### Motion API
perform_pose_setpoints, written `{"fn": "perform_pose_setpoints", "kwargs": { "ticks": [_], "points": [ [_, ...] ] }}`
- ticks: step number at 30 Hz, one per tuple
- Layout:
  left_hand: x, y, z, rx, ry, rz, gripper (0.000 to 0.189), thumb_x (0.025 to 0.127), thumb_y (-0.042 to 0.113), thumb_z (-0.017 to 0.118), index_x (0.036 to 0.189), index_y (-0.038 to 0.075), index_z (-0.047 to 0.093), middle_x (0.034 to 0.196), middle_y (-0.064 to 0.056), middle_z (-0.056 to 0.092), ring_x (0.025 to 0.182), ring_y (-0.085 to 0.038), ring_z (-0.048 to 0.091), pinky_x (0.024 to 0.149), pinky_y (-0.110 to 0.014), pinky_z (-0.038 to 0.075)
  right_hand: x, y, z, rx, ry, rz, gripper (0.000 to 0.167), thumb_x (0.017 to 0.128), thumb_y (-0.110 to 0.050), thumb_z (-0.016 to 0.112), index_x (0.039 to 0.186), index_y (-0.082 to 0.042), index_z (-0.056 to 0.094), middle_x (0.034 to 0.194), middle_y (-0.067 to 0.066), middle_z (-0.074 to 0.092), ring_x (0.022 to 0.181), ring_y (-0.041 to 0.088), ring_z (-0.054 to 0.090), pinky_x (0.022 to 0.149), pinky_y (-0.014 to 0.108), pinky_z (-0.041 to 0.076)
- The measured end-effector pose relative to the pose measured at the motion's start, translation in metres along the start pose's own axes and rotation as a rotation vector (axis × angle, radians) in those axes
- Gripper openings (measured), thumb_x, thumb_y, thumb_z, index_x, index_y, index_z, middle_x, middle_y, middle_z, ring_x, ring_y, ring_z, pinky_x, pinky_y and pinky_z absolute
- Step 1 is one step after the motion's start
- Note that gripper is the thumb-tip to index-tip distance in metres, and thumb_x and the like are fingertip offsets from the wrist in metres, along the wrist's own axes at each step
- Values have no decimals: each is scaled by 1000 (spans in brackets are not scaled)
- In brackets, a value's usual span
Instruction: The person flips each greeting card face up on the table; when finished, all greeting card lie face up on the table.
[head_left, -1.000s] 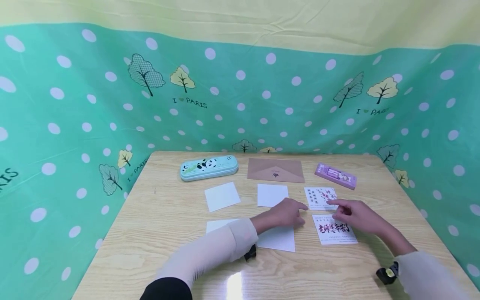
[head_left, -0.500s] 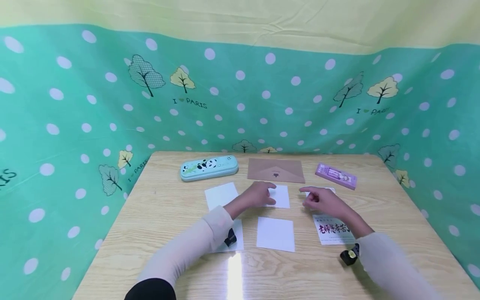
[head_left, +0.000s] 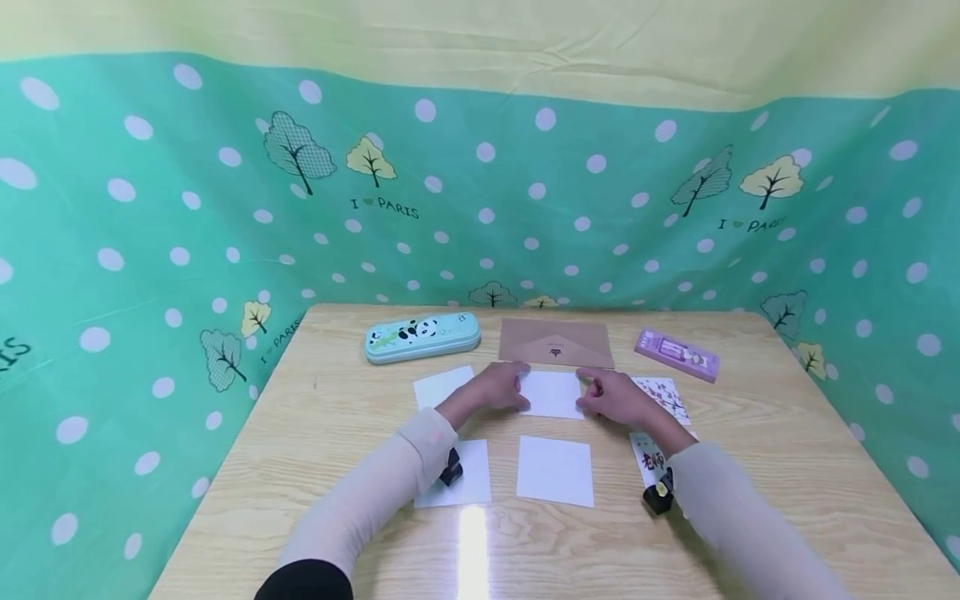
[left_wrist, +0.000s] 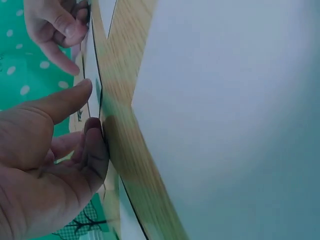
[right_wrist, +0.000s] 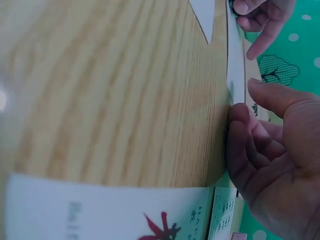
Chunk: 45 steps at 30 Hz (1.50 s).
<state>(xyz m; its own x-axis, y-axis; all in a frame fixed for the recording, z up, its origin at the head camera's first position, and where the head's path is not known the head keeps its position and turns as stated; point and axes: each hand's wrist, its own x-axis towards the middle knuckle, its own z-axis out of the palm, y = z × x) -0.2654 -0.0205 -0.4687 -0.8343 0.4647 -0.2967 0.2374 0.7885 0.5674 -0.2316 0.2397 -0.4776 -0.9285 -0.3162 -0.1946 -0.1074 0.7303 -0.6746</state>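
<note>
A blank white card (head_left: pixel 552 395) lies in the back middle of the wooden table, with a hand on either side. My left hand (head_left: pixel 491 387) is at its left edge, thumb and forefinger spread apart along that side. At the right edge my right hand (head_left: pixel 618 398) mirrors this, its thumb and forefinger also apart and other fingers loosely bent. In the left wrist view the thumb (left_wrist: pixel 75 100) and fingertips come right up to the card's edge. The right wrist view shows the right thumb (right_wrist: pixel 270 95) likewise close to it. Neither hand pinches the card.
More blank cards lie around: front middle (head_left: pixel 555 471), front left (head_left: pixel 472 479) and back left (head_left: pixel 435 385). Two printed cards, one with blossoms (head_left: pixel 663 396) and one with red characters (head_left: pixel 647 454), are partly under the right arm. Behind are a panda pencil case (head_left: pixel 423 337), brown envelope (head_left: pixel 555 342) and purple box (head_left: pixel 677 356).
The left hand has moved left from beside the blossom card to the blank card's left edge. My right hand has moved left from the printed cards to its right edge.
</note>
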Motion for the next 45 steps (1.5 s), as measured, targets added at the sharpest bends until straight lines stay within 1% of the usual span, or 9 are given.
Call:
{"fn": "perform_pose_setpoints", "kwargs": {
  "ticks": [4,6,8,12,16,27,34,41,45],
  "points": [
    [2,-2,-4,52,14,45,45,86,24,82,123,8,61,84,0,58,73,-15,53,67,-27,45,2,-1,-4,-7,-7,39,73,94,-21,71,155,1,37,83,3,66,67,15,56,57,27,44],
    [3,-2,-5,75,21,69,33,86,24,83,105,10,60,80,1,56,71,-14,51,66,-26,44,3,-2,-6,-20,-8,58,74,93,-21,73,155,0,38,81,2,66,66,15,56,57,27,44],
    [3,-1,-6,84,21,75,31,85,24,83,98,10,59,79,2,56,69,-13,51,65,-25,43,3,-3,-8,-29,-10,71,74,93,-20,73,154,1,38,80,2,66,65,16,57,58,28,45],
    [3,1,-7,80,18,52,45,85,26,83,121,7,61,80,2,58,69,-13,52,66,-26,45,3,-6,-8,-40,-9,80,74,91,-19,75,154,1,40,80,3,65,66,15,58,60,29,47],
    [4,2,-7,80,17,37,75,85,26,84,147,5,49,84,1,60,72,-13,54,71,-26,48,2,-6,-7,-40,-8,76,75,91,-17,75,154,2,39,79,3,64,66,16,58,63,30,48],
    [6,3,-10,-24,-22,-63,76,79,24,88,141,9,48,98,-2,61,86,-19,60,83,-33,52,5,-5,-3,-46,-35,68,75,91,-16,76,154,1,39,79,4,64,67,16,58,64,30,48],
    [4,2,-9,-59,-21,-54,74,79,20,89,137,11,44,98,-4,60,85,-20,59,80,-32,51,6,-6,-2,-71,-32,72,75,90,-15,77,153,0,40,81,4,63,70,16,57,66,31,47],
    [2,2,-9,-65,-25,-62,79,80,21,88,143,11,42,101,-4,60,87,-20,59,82,-33,51,6,-5,-1,-16,-17,37,69,89,-10,77,145,-1,39,94,7,62,77,18,58,68,30,51],
    [2,0,-8,-14,-26,-45,53,84,25,85,125,9,55,95,-2,61,84,-18,59,78,-31,51,5,-5,-1,19,18,20,69,88,-8,78,143,-3,36,97,9,62,80,19,57,71,31,51]
  ]
}}
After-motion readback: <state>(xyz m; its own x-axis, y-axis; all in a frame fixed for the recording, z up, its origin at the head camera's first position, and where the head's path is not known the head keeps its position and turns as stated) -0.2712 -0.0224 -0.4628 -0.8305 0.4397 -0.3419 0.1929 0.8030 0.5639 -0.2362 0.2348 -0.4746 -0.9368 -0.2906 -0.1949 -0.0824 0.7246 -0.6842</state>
